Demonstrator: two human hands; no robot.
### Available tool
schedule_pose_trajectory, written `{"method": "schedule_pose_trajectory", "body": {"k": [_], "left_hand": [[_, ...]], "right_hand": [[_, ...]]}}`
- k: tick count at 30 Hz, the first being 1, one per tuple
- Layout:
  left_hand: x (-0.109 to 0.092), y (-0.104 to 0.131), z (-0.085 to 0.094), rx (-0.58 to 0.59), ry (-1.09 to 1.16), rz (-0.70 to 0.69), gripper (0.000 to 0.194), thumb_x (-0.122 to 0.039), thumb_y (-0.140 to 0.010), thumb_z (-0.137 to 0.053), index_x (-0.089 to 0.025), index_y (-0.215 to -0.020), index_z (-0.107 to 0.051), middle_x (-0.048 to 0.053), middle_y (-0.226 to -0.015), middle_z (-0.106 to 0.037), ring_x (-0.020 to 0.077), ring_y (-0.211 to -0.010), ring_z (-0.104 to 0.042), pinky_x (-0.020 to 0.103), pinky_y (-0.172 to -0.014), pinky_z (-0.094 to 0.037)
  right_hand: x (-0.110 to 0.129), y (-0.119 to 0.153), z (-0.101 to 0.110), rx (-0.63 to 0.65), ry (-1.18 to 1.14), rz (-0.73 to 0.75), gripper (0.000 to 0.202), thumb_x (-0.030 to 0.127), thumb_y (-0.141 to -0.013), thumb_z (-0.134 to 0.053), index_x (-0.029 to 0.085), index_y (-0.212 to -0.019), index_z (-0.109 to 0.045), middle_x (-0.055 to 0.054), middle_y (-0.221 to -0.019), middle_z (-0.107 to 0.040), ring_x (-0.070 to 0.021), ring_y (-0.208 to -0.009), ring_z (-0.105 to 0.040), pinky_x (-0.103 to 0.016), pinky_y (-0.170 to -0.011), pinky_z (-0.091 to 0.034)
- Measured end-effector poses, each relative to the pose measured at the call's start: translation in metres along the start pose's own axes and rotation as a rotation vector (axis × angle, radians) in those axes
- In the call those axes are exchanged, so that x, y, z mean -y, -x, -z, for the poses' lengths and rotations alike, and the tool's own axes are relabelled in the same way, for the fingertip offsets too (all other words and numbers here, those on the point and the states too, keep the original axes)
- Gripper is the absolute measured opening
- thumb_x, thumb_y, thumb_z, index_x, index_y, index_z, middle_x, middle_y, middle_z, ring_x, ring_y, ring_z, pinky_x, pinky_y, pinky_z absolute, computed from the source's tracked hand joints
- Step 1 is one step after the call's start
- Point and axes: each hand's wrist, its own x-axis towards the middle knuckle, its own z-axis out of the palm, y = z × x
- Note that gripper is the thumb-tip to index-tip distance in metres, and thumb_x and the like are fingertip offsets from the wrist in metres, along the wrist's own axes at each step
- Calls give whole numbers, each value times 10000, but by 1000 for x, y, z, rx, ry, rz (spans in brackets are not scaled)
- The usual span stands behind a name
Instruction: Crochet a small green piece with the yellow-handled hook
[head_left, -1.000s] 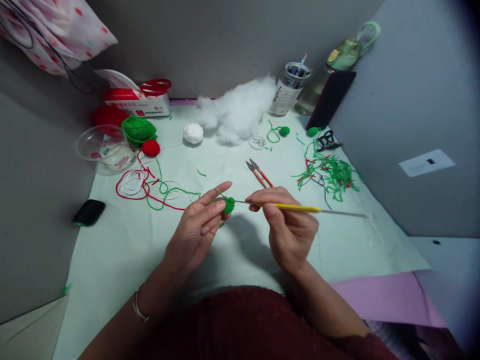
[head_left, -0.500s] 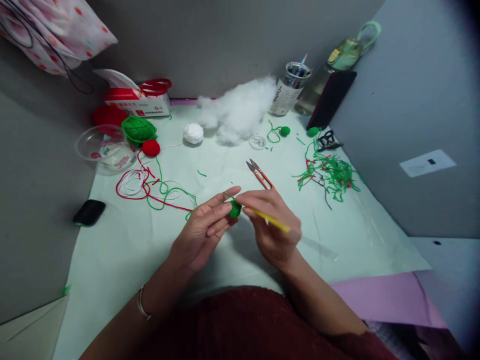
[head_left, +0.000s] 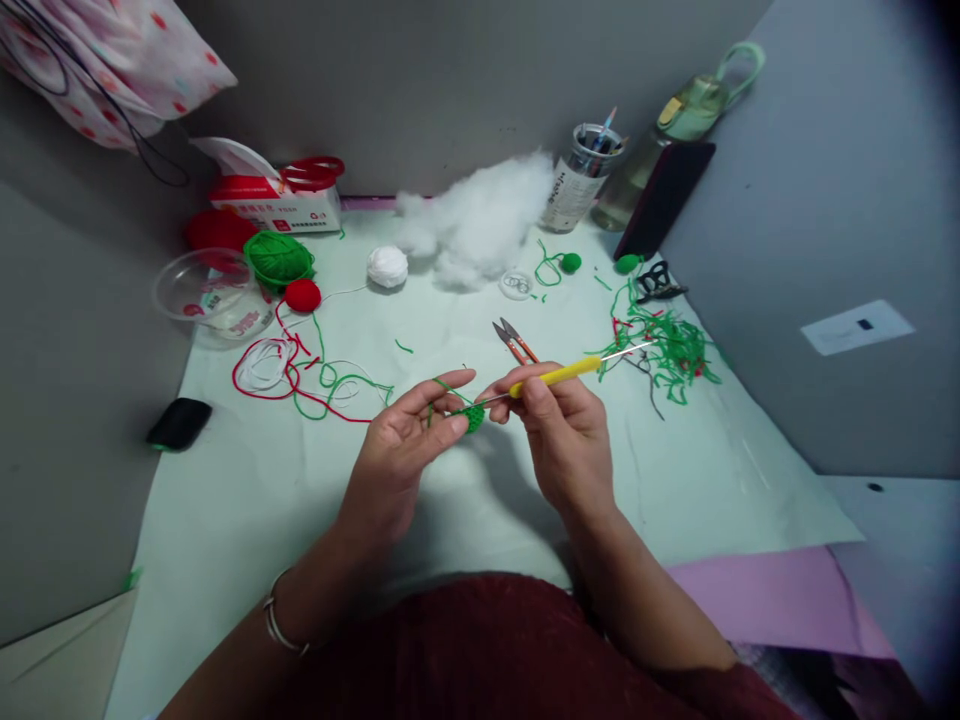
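Observation:
Between the thumb and fingers of my left hand (head_left: 405,440) is a small green crochet piece (head_left: 473,418). Green yarn (head_left: 452,388) loops over the raised index finger of that hand. My right hand (head_left: 566,430) grips a crochet hook (head_left: 559,376) by its yellow handle, with a second metal end pointing out to the right. The hook's left tip meets the upper edge of the green piece; whether it passes through a stitch is too small to tell. Just beyond my right hand lie orange-handled thread snips (head_left: 516,343), partly covered by it.
Yarn balls in green (head_left: 279,260), red (head_left: 303,295) and white (head_left: 387,267) stand at the left, near a clear plastic tub (head_left: 202,290). White stuffing (head_left: 480,220) lies at the back. Green yarn scraps (head_left: 671,350) are heaped right, before a leaning phone (head_left: 664,200) and a bottle (head_left: 637,170).
My right hand has turned, so the hook now lies pointing up to the right instead of down. My left fingers have spread, with yarn lifted over the index finger.

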Motion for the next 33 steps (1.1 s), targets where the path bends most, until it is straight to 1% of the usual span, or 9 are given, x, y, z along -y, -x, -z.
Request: {"method": "schedule_pose_trajectory", "body": {"k": [4, 10, 15, 20, 23, 26, 28, 31, 33], "left_hand": [[0, 1, 0, -30, -40, -28, 328, -223, -799, -865, -271, -1123, -850, 1, -859, -660, 133, -838, -589, 240, -819, -484], [3, 3, 1, -131, -148, -131, 326, -197, -792, -853, -280, -1107, -850, -14, -830, -632, 107, -766, -531, 205, -750, -471], [4, 5, -1, -161, -230, -159, 331, -185, -801, -832, -267, -1121, -845, -23, -797, -599, 94, -685, -455, 195, -668, -441], [3, 6, -6, -237, -309, -199, 394, -170, -779, -832, -249, -1165, -813, -23, -855, -615, 87, -663, -489, 206, -647, -452], [3, 6, -7, -187, -215, -156, 449, -189, -770, -857, -241, -1211, -788, -21, -854, -652, 96, -688, -556, 210, -677, -487], [3, 4, -5, -118, -109, -110, 423, -219, -781, -880, -239, -1195, -796, -13, -828, -688, 119, -763, -630, 223, -751, -523], [2, 3, -4, -102, -70, -97, 404, -215, -778, -895, -240, -1171, -805, -17, -812, -690, 114, -771, -635, 217, -766, -521], [1, 2, -5, -88, -5, -68, 421, -201, -768, -905, -235, -1175, -804, -26, -800, -673, 95, -727, -600, 197, -722, -499], [-2, 3, -5, -53, 72, 16, 440, -212, -783, -890, -224, -1213, -796, -44, -732, -616, 77, -640, -532, 186, -654, -469]], "right_hand": [[7, 3, -2, 2, 114, 56, 206, 334, -1050, -610, 216, -965, -756, -22, -882, -802, -133, -717, -733, -300, -708, -638], [18, 15, -5, 66, 474, 350, 197, 192, -1060, -554, 237, -1084, -744, -37, -971, -811, -160, -804, -765, -339, -734, -641], [15, 15, -3, 110, 584, 483, 249, 127, -1047, -529, 240, -1192, -696, -51, -995, -811, -173, -855, -769, -340, -742, -649], [4, 16, -4, 136, 734, 734, 303, 142, -1013, -587, 247, -1284, -674, -74, -986, -829, -212, -852, -777, -363, -722, -647], [3, 16, -6, 113, 728, 703, 294, 135, -1007, -602, 258, -1259, -691, -79, -1019, -826, -214, -883, -784, -365, -727, -654], [7, 15, -6, 79, 605, 606, 286, 109, -1026, -558, 259, -1230, -691, -53, -933, -802, -201, -873, -775, -373, -750, -657], [8, 15, -7, 82, 589, 606, 286, 110, -1033, -549, 253, -1235, -691, -52, -932, -798, -196, -878, -772, -367, -752, -659], [5, 18, -6, 108, 723, 669, 304, 97, -1007, -601, 236, -1258, -702, -88, -1045, -816, -200, -925, -783, -348, -767, -666], [3, 19, -4, 137, 825, 723, 341, 88, -974, -658, 248, -1270, -714, -98, -1120, -819, -213, -978, -786, -349, -790, -671]]}}
